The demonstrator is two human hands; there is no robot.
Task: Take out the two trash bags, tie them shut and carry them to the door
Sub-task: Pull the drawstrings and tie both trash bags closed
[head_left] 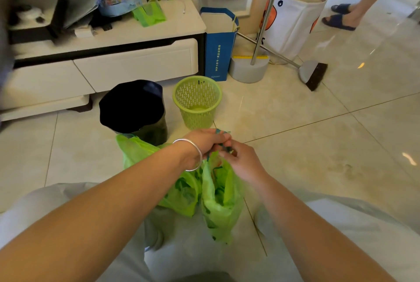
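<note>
Head view: both hands meet over the mouth of a thin translucent green plastic trash bag (221,200) that hangs below them, in front of the person's knees. Left hand (205,143), silver bangle on the wrist, has its fingers curled round the bag's gathered dark-green handle strips; right hand (241,159) pinches the same strips from the other side, touching the left. Looks like mid-knot, a judgement only, since the knot itself is hidden by the fingers.

Key relation: the bag's long axis runs straight down from the hands, so the neck sits right at the fingertips and the body dangles toward the person. Both hands are equally close to the neck; the left sits slightly above.

A second green plastic bag (145,156) lies just left of the held bag, touching it, under the left forearm; cannot tell whether it is tied. Beyond the held bag stands a black-lined bin (133,109), and right of that an unlined lime-green perforated plastic basket (197,102). No door identifiable.

Next probably: pull the strips apart sideways to cinch.
</note>
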